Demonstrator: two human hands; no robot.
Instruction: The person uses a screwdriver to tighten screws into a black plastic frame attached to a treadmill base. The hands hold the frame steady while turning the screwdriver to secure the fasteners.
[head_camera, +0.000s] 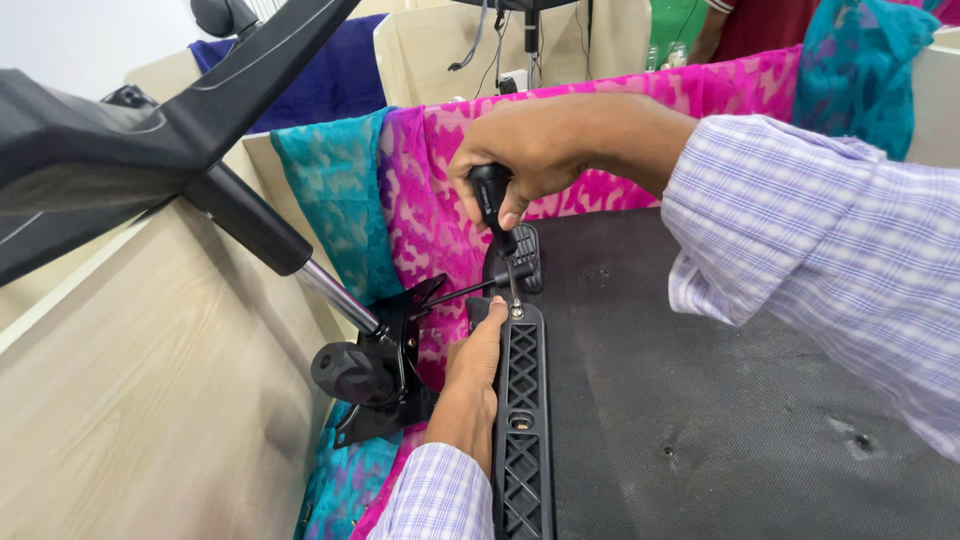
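Black screwdriver (497, 215) at frame centre, tip on a screw (516, 312) atop the black ribbed armrest bracket (524, 420). Right hand (525, 150) fingers clamped around its handle; left hand (478, 365) fingers wrapped on the bracket. Pink-and-teal cloth (400, 210) behind; chair base (120, 140) upper left.

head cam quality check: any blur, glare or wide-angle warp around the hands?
Head view: even, soft light; right hand on the screwdriver and left hand by the black bracket are sharp; wooden panel at lower left is smeared; edges stretch; faint glint on the chrome rod.
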